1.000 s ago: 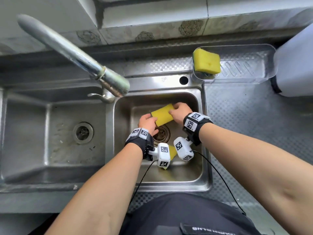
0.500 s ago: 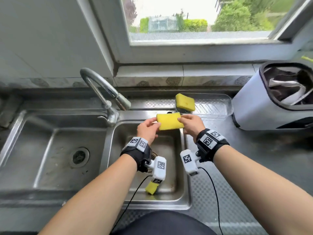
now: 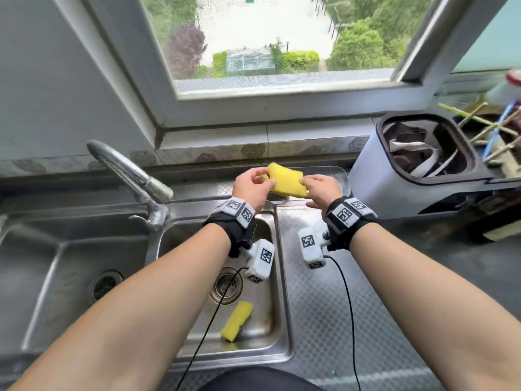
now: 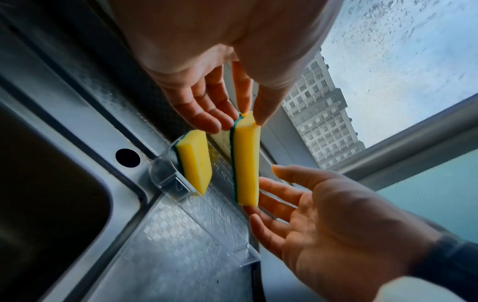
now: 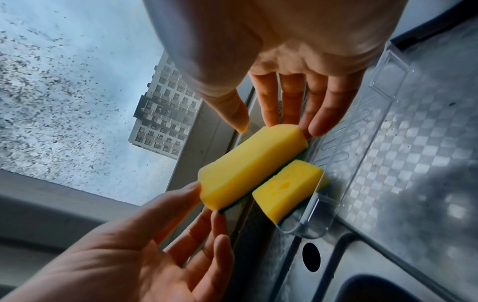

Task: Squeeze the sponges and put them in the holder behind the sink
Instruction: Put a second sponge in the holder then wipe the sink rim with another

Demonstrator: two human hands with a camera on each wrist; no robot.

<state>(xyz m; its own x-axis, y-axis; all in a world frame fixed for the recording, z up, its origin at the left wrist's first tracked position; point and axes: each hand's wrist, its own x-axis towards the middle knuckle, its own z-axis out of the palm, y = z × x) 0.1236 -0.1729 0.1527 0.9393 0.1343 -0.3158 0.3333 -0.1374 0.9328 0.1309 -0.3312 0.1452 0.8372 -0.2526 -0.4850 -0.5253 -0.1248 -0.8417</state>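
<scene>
The person holds a yellow sponge up over the clear holder behind the sink. The left hand pinches one end with thumb and finger, the other fingers loose. The right hand touches the other end with nearly straight fingers, and it is hard to tell how firmly it holds.

The grip is light, only at the two tips. The sponge could slip and fall back into the sink, or bump the sponge in the holder and tip it over, since that one stands on its edge.

The sponges are soft, thick blocks, yellow with a thin dark green rough side. The holder is hard, see-through plastic with slots in its floor. The sink is shiny metal. One more sponge lies in the basin near the drain
</scene>
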